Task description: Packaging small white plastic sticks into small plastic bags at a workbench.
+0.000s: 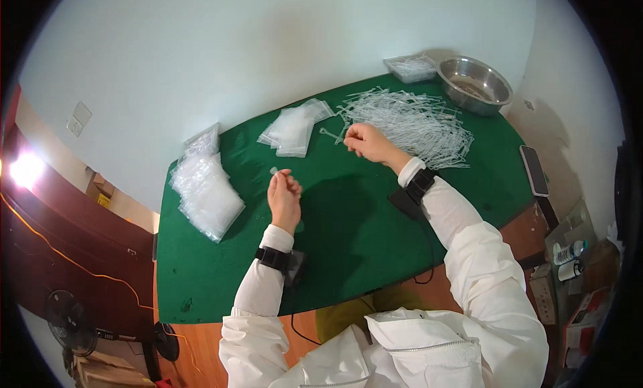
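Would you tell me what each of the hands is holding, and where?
Right hand pinches one clear plastic tie at its end; left hand pinches something small, unclear.

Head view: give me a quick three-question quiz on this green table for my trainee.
1. True or false: the right hand is at the edge of the pile of clear plastic ties.
2. What does the left hand pinch? A) a small clear piece B) the steel bowl C) the phone
3. Which side of the green table holds the larger stack of clear bags?

Key: 1 true; 2 A; 3 the person's left.
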{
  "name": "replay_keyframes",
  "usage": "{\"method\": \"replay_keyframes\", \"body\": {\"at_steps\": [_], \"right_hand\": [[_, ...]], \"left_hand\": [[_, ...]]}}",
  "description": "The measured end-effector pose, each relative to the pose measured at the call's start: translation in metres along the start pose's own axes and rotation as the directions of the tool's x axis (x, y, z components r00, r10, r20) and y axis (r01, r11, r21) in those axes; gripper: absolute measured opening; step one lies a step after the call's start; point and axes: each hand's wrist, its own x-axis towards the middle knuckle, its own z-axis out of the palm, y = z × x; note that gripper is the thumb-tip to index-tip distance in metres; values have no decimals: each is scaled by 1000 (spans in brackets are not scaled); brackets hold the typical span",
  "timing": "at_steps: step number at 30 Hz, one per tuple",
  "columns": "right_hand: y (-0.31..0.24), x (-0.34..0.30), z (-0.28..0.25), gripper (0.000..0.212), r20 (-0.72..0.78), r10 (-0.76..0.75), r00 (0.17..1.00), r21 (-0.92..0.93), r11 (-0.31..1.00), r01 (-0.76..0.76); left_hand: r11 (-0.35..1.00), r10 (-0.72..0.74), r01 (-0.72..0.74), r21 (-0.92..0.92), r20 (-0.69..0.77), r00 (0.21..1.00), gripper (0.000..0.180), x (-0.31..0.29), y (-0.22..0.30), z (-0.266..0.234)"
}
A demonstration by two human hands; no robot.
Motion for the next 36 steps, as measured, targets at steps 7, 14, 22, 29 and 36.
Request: {"method": "replay_keyframes", "body": {"at_steps": [7,14,22,29,36], "right_hand": [[-42,-32,68,13,220,3,975,609,780,-140],[-47,-45,84,14,202,62,977,608,774,-175],[-46,-47,84,19,242,169,956,493,827,-271],[-43,-45,84,20,285,168,944,485,824,-293],[-17,-27,63,21,134,64,989,290,952,-101]], "left_hand": [[999,44,-43,-12,159,986,26,-9,-1,19],[999,46,-49,4,273,961,30,-24,5,34],[1000,17,-15,-9,307,952,27,-29,6,37],[1000,20,-18,-10,280,960,25,-23,1,30],[979,195,-192,-61,46,980,22,-5,-1,12]]}}
